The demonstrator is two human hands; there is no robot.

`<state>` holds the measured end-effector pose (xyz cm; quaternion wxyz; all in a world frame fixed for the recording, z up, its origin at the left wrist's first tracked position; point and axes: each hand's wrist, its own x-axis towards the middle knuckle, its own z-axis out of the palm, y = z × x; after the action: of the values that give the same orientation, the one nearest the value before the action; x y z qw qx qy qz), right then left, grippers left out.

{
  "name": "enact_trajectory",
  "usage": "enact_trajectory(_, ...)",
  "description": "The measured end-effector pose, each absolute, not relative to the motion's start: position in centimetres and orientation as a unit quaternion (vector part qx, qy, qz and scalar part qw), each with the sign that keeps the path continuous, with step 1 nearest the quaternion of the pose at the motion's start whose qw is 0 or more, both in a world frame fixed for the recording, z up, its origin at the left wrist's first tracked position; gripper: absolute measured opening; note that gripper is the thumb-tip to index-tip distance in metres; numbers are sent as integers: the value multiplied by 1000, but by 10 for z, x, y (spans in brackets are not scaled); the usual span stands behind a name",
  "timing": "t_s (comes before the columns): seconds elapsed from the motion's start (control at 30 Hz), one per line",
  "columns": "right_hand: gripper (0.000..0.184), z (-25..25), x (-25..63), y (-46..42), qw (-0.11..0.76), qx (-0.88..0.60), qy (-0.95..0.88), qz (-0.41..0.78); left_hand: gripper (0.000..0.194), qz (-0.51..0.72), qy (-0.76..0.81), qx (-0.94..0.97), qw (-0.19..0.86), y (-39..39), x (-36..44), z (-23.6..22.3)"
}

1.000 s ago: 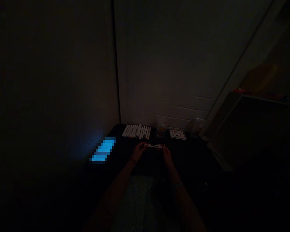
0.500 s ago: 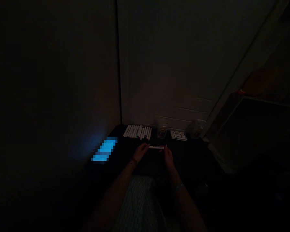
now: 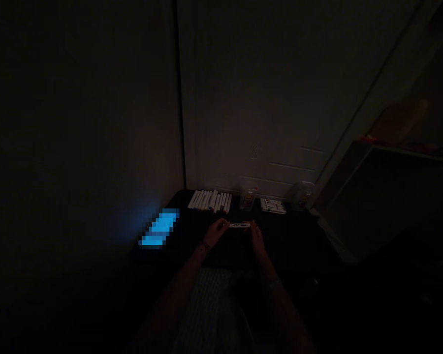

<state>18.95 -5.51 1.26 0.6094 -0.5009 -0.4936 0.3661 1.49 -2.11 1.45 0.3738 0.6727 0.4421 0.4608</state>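
Observation:
Between my hands a white marker lies level above the dark table, with dark print showing along its barrel. My left hand is closed on its left end, and my right hand grips the right end. Just beyond my left hand, several white markers lie side by side in a row. A flat stack of white markers or a printed pack sits past my right hand; the dim light hides which.
A clear container stands by the wall, and another clear container is farther right. On the left of the dark table glows a blurred blue screen. A dark box-like shape stands to the right.
The marker has turned about its length, so dark print now faces me. Both hands stay in nearly the same place.

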Motion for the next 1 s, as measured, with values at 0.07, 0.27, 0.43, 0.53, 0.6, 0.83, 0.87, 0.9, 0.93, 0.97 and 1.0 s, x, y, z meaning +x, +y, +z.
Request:
enact_trajectory(0.07, 48, 14, 189, -56, 601, -499, -504, 368, 34, 450, 438, 689, 362, -21, 15, 12)
enact_trajectory(0.27, 46, 17, 189, -57, 601, -499, -504, 369, 37, 398, 456, 719, 342, -20, 18, 6)
enact_trajectory(0.43, 45, 13, 190, -56, 607, -503, -493, 368, 37, 389, 471, 719, 332, -27, 21, 15)
enact_trajectory(0.53, 47, 10, 190, -53, 612, -508, -483, 367, 39, 384, 486, 707, 341, -31, 24, 19)
enact_trajectory(0.6, 50, 9, 188, -51, 615, -508, -475, 372, 42, 377, 485, 711, 342, -32, 25, 20)
enact_trajectory(0.83, 52, 7, 186, -48, 633, -514, -447, 368, 49, 362, 468, 737, 326, -31, 27, 19)
enact_trajectory(0.87, 53, 7, 186, -48, 638, -514, -438, 370, 49, 361, 466, 739, 325, -30, 28, 18)
enact_trajectory(0.9, 53, 6, 186, -48, 643, -513, -431, 371, 48, 361, 465, 740, 325, -30, 28, 18)
enact_trajectory(0.93, 53, 5, 186, -47, 647, -514, -424, 370, 48, 361, 462, 741, 327, -29, 28, 17)
enact_trajectory(0.97, 53, 5, 186, -47, 650, -516, -420, 369, 47, 360, 458, 742, 333, -28, 29, 16)
enact_trajectory(1.0, 53, 5, 186, -47, 652, -518, -416, 366, 47, 361, 453, 741, 340, -28, 29, 16)
